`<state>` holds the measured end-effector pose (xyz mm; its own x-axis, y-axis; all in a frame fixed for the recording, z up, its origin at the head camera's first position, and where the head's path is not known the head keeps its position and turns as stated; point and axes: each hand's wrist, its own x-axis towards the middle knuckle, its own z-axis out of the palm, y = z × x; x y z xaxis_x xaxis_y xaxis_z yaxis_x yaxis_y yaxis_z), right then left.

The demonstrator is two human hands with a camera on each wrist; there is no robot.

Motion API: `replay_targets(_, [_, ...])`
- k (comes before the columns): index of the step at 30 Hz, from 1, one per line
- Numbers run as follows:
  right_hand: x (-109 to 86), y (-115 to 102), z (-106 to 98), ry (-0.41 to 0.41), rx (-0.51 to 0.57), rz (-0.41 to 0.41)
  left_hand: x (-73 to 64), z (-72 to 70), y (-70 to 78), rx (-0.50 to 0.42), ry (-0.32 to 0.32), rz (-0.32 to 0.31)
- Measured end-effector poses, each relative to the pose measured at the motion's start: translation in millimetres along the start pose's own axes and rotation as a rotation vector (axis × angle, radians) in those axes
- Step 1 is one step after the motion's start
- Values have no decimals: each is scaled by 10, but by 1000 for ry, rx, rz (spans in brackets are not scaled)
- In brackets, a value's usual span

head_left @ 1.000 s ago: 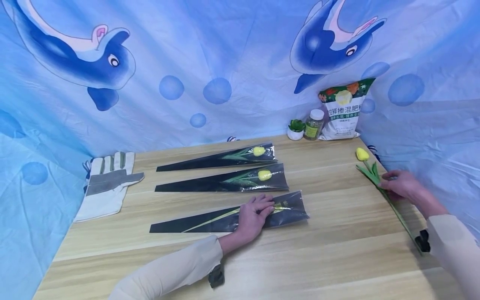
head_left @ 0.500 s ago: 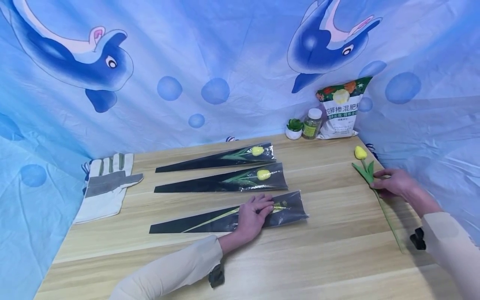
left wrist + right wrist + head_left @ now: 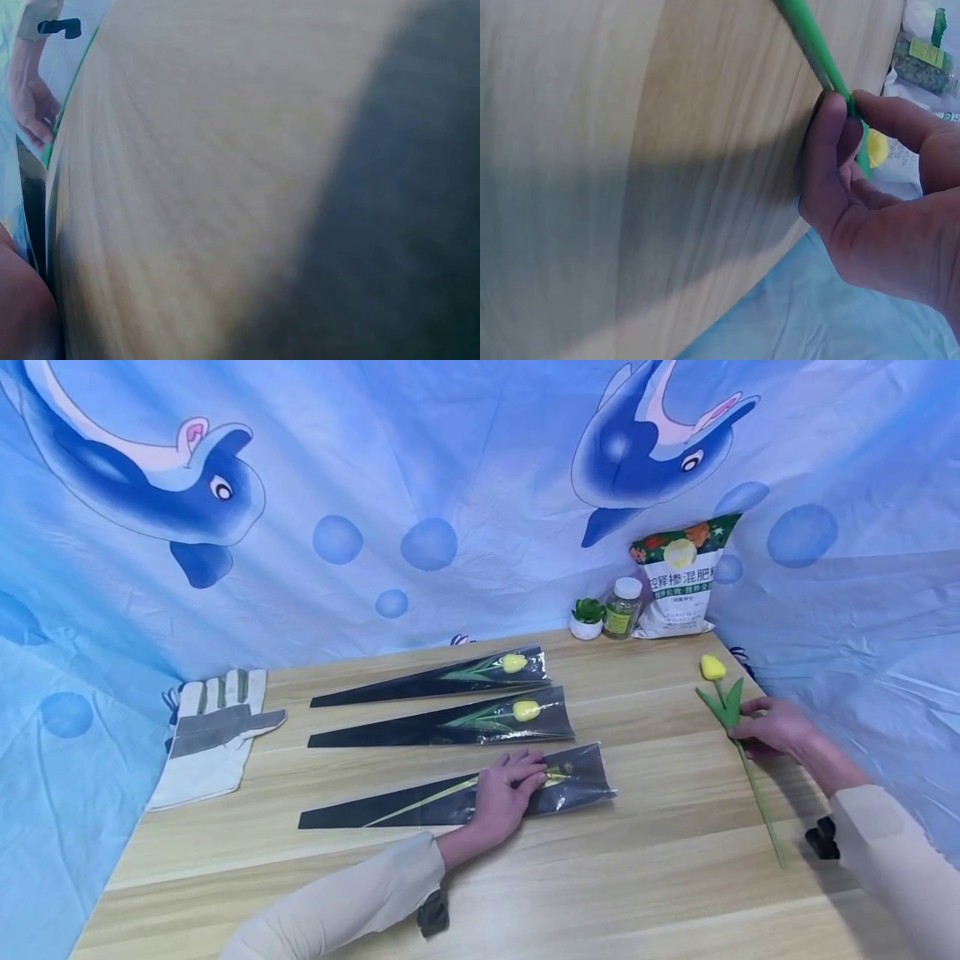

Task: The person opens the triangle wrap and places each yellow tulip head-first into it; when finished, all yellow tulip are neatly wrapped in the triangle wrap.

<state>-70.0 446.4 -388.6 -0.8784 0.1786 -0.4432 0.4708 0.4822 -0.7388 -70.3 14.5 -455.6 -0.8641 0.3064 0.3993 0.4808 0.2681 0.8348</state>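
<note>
My right hand (image 3: 776,727) pinches the green stem of a yellow artificial tulip (image 3: 732,710) between thumb and fingers at the table's right side. In the right wrist view the stem (image 3: 810,37) runs up from the fingertips. My left hand (image 3: 501,792) rests on the nearest black flower sleeve (image 3: 579,781), a clear-fronted one with a pale gold stripe and print; the hand covers its middle. Behind it lie a middle sleeve (image 3: 375,737) and a far sleeve (image 3: 375,692), each with a yellow tulip inside.
A white and grey work glove (image 3: 213,735) lies at the left. Along the back right stand a small potted succulent (image 3: 587,620), a white-capped jar (image 3: 622,610) and a fertilizer bag (image 3: 681,589). A blue dolphin-print cloth (image 3: 480,460) hangs behind the wooden table (image 3: 637,885).
My right hand has moved left a little with the tulip, and its stem end has swung left. The left hand has stayed on the nearest sleeve.
</note>
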Motion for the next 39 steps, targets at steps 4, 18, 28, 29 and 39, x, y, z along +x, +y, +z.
replay_targets(4, [8, -1, 16, -39, 70, 9, -4, -2, 4, -1, 1, 8])
replay_targets(18, [4, 23, 156, -124, 413, -143, -19, -15, 1, 12, 1, 12])
replay_targets(28, [-132, -171, 272, -82, 821, -335, -8, 7, 2, 35, 2, 27])
replay_targets(29, [-151, -204, 291, -58, 877, -363, -8, 11, -4, 37, 4, 31])
replay_targets(39, [-295, -480, 526, 179, 1165, -563, 4, 10, -6, 17, 12, 33])
